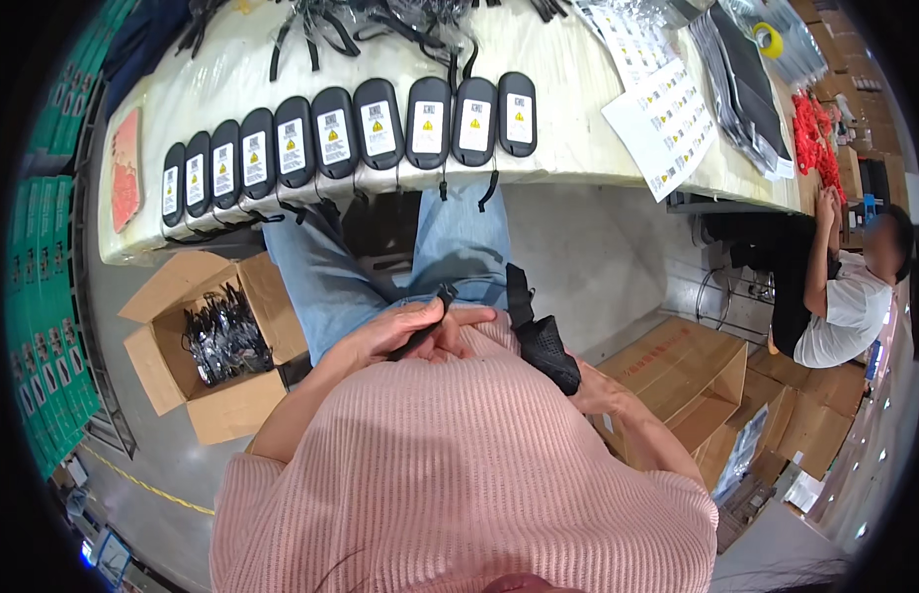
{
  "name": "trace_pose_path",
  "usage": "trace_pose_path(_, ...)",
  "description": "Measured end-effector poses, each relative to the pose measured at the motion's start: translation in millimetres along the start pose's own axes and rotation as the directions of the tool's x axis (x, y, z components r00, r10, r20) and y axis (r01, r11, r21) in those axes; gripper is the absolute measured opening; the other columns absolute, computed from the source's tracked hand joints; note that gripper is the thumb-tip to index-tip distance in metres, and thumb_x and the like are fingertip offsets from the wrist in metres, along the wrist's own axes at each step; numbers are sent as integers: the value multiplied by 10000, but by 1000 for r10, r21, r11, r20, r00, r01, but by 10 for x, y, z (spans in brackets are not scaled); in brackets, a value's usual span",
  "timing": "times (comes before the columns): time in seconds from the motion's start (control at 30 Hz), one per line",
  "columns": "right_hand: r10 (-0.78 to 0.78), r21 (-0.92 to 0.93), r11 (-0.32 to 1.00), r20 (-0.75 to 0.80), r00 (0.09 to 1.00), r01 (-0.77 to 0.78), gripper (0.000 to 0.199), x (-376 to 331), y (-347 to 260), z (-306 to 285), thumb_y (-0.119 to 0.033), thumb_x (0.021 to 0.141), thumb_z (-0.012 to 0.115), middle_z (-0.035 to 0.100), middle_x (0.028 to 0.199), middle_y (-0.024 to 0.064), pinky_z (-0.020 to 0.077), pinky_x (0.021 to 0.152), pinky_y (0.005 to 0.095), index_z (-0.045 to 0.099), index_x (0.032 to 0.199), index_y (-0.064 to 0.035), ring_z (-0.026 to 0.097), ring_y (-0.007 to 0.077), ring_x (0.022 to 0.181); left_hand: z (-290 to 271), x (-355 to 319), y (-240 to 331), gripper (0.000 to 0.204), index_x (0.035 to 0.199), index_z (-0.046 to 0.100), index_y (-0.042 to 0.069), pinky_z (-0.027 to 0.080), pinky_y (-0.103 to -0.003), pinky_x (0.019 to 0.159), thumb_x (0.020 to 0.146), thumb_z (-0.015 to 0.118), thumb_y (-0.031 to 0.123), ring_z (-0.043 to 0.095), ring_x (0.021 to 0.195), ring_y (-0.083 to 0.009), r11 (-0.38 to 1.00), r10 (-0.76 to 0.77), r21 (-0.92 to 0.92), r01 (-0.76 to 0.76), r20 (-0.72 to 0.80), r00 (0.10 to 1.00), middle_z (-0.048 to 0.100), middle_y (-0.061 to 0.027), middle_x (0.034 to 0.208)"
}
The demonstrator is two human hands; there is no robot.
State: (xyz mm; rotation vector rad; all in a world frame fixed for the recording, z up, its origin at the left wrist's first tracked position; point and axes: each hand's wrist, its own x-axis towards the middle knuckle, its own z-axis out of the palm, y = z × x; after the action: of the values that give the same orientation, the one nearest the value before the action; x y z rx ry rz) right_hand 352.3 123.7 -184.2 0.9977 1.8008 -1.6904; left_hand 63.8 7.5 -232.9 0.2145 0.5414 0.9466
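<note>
My left hand is in front of my waist, its fingers closed on a narrow black strap. At the right side of my waist, a black mesh-fabric piece with a strap end stands up beside my right hand. That hand's fingers are mostly hidden behind the fabric, which it seems to grip. Beyond my lap, several black rounded oblong devices lie in a row along the near table edge. Each bears a white label with a yellow warning triangle, and short black cords hang from several of them.
Bundled black straps lie at the table's far side. Label sheets and black plastic bags are on the right. An open carton of bagged black items sits at left on the floor, another carton at right. A person handles red material.
</note>
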Motion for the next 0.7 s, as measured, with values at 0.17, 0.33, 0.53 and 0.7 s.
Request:
trace_pose_path(0.17,15,-84,996,133,991,-4,886,80,-253,-118,-239,642,760,481,1264,131,341,1000,306,275,1367,-81,452,202,1154,81,-19,-9,522,772,616,0,416,-238,729,910,429,467,543,929,-144,997,-15,81,13,31,999,550,-96,1148)
trace_pose_path(0.33,62,-174,985,284,957,-12,898,201,-447,-223,-224,651,751,505,1237,126,368,974,305,243,1379,-89,482,204,1112,46,7,-132,518,791,634,2,413,-234,697,911,431,463,534,819,-127,992,98,63,-106,119,988,588,-83,1023)
trace_pose_path(0.53,22,-133,991,273,962,15,931,178,-320,-237,-215,658,743,495,1244,130,363,976,300,196,1400,-86,476,208,1112,48,-45,-70,526,755,628,11,422,-260,699,928,399,451,537,793,-153,960,186,197,-198,77,979,594,-88,901)
trace_pose_path(0.7,-67,-30,997,171,983,73,923,98,-245,-213,-285,701,694,390,1343,127,275,1041,314,149,1422,-99,383,231,1212,-40,-132,-124,551,688,579,2,436,-297,694,946,354,433,542,758,-200,912,409,-8,-409,-37,912,575,-116,829)
